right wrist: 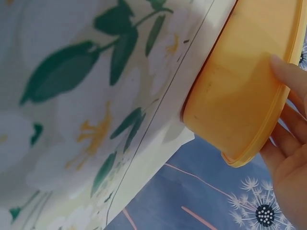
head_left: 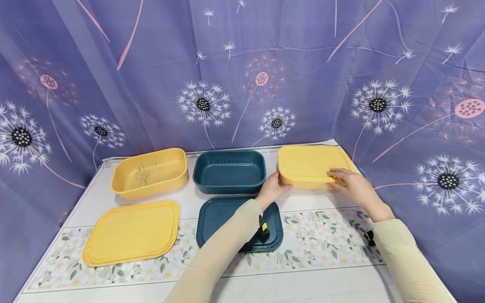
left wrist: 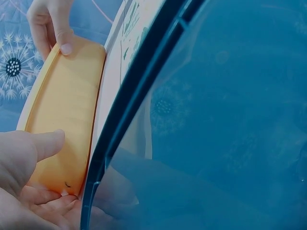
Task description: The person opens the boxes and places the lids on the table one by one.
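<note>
A yellow food container [head_left: 303,184] with its yellow lid [head_left: 314,162] on top stands at the back right of the table. My left hand [head_left: 272,190] grips its front left corner, thumb along the front wall and fingers around the left end. At the right front, my right hand [head_left: 352,187] holds the lidded container, thumb against the wall and fingers over the lid's edge. In the right wrist view, that thumb presses the yellow wall [right wrist: 235,86] just below the lid rim. Beneath my left forearm lies a dark blue lid [head_left: 212,219], partly covered by the sleeve.
An uncovered dark blue container [head_left: 229,190] stands at the back middle. Left of it is an uncovered yellow container [head_left: 151,191] with dark specks visible inside. A loose yellow lid [head_left: 132,233] lies in front of that one. A patterned curtain [head_left: 235,71] hangs behind the table.
</note>
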The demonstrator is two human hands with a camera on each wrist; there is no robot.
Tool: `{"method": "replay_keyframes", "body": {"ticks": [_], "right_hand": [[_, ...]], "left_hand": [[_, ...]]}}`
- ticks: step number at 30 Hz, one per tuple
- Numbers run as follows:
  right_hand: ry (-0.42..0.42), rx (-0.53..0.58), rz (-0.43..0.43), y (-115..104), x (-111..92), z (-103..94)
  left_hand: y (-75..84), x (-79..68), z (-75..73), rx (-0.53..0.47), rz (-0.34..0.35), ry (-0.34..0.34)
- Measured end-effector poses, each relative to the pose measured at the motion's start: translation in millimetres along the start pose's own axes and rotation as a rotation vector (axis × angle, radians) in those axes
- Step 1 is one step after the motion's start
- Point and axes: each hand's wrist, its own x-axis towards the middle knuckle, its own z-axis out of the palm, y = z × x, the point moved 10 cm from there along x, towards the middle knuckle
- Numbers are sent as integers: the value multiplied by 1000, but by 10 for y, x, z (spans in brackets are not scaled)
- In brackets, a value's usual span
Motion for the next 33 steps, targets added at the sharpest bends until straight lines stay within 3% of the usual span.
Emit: {"method": "replay_keyframes", "body": {"ticks": [33], "right_hand": [[19, 50, -63, -37, 19, -105]], "left_hand": [[-13, 7, 5, -6, -13, -3]]}}
